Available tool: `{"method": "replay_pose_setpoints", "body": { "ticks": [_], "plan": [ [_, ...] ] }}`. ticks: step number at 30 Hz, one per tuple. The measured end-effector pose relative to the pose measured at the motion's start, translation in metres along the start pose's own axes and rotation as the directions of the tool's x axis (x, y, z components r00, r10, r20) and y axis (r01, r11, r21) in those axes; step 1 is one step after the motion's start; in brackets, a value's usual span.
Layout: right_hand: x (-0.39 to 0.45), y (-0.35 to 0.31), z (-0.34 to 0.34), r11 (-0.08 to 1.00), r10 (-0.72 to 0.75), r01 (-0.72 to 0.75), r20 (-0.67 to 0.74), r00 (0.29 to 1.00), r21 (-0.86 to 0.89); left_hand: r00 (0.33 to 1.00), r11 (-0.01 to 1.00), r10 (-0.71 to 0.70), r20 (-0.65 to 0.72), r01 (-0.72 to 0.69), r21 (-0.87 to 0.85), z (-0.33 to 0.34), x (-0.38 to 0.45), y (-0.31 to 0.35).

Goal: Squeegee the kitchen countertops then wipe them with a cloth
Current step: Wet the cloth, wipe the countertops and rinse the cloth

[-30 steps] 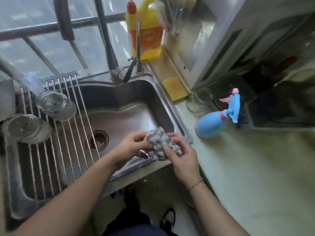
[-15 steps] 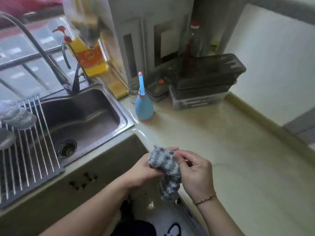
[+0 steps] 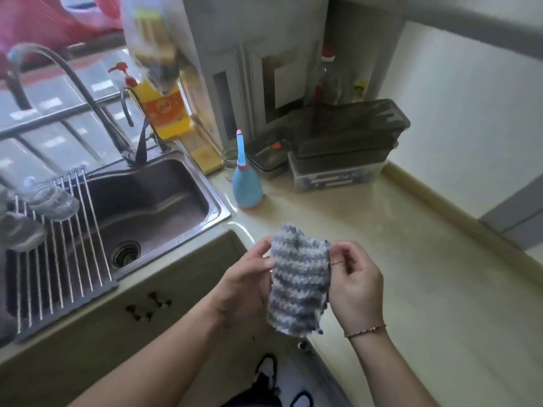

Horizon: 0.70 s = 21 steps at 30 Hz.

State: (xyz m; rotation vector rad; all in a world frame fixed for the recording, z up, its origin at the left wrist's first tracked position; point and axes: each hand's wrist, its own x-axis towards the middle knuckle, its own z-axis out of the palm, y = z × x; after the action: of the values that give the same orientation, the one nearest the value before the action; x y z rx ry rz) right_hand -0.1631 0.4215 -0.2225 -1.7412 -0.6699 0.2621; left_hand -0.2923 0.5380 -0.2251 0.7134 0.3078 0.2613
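**Me:** Cloth (image 3: 298, 282) first. It hangs in the air between my two hands, near the front edge of the countertop (image 3: 411, 274), not touching it. My left hand (image 3: 244, 284) pinches the top left side. My right hand (image 3: 357, 284) pinches the top right corner. The bottom hangs loose.

**Friend:** What could go wrong?

**Me:** I only hold it by little pinches. It looks thick and maybe wet, so it could slip and drop to the floor by my feet. Then it would be dirty.

**Friend:** Anything else?

**Me:** The blue spray bottle (image 3: 246, 186) stands far back, just right of the sink (image 3: 147, 198). A glass (image 3: 229, 167) is just beside it. If I wipe too far and too fast, I might knock them over. I think I should bunch the cloth in one hand first.
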Motion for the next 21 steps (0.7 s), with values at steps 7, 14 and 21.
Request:
{"method": "replay_pose_setpoints", "body": {
  "ticks": [7, 14, 21],
  "plan": [
    [0.028, -0.002, 0.005, 1.000, -0.021, 0.016, 0.499, 0.866, 0.014, 0.976, 0.867, 0.203, -0.078, -0.143, 0.477, -0.014, -0.002, 0.012],
    [0.033, 0.000, 0.025, 0.877, -0.247, 0.362, 0.351, 0.903, -0.315, 0.973, 0.620, 0.209, -0.099, -0.053, 0.783, -0.027, -0.016, 0.028],
    [0.028, -0.003, 0.039, 0.855, -0.280, 0.459, 0.530, 0.801, -0.242, 0.998, 0.593, 0.070, -0.003, -0.039, 0.805, -0.036, -0.024, 0.042]
  ]
}}
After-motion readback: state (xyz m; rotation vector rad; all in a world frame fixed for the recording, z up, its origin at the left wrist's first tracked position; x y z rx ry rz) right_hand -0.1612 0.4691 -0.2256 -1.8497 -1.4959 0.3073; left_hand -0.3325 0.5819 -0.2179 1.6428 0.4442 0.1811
